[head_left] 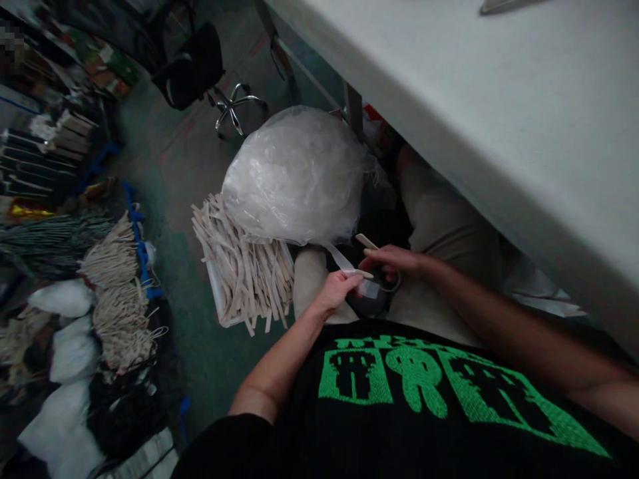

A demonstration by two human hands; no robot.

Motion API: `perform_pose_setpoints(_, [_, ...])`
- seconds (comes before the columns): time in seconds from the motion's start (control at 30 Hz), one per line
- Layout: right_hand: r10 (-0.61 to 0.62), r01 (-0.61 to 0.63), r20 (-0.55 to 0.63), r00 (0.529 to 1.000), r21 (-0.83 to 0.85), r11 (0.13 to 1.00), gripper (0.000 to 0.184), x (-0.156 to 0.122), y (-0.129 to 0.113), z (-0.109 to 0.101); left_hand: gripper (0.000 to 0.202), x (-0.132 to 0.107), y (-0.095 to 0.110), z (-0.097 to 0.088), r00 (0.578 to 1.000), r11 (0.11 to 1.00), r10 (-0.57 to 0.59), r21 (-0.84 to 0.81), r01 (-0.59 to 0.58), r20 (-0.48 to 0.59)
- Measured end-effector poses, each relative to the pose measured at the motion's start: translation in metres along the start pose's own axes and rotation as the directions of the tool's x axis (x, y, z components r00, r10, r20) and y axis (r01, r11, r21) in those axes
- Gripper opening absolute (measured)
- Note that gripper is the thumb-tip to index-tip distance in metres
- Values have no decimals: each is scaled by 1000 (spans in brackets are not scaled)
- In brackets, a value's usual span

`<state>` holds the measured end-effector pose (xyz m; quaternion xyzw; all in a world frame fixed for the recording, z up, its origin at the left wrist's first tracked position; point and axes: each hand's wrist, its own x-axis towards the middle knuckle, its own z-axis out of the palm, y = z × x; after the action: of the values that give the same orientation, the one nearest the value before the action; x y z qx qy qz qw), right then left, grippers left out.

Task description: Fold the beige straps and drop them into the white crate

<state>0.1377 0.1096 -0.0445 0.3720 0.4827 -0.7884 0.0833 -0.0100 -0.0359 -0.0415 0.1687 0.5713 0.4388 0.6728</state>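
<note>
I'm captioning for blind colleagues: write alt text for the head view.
A seated person's left hand and right hand hold pale strip ends, near a bulging translucent bag and a white tray of loose strips.

Dim light. Below you, a worn green floor (202,372); at your right, a white-topped table (499,100); ahead, a black swivel chair (197,66) on a chrome star base (230,106); leftward, blue pallets (142,251).

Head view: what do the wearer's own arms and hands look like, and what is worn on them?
The left hand and right hand are ungloved, and both forearms are bare. A short black sleeve covers the left upper arm, part of a black shirt with bright green graphics; the right sleeve is out of view.
</note>
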Motion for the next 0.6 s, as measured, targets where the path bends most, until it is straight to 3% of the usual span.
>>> perform_pose_setpoints(0.07, [-16, 13, 114, 993, 23, 1000, 51, 8, -3, 18, 36, -18, 5, 10, 995, 998, 21, 63, -28, 97])
perform_pose_setpoints(0.2, [-113, 106, 103, 988, 67, 992, 43, 14, -17, 44, 32, -40, 12, 23, 986, 992, 58, 102, -74, 155])
perform_pose_setpoints(0.47, [-296, 290, 28, 955, 132, 948, 43, -26, -60, 36, 41, -49, 21, 18, 986, 985, 152, 74, -156, 60])
perform_pose_setpoints(0.6, [-378, 379, -74, 923, 3, 925, 39, -53, -68, 45, 42, -51, 35, 21, 967, 963, 241, 104, -248, 80])
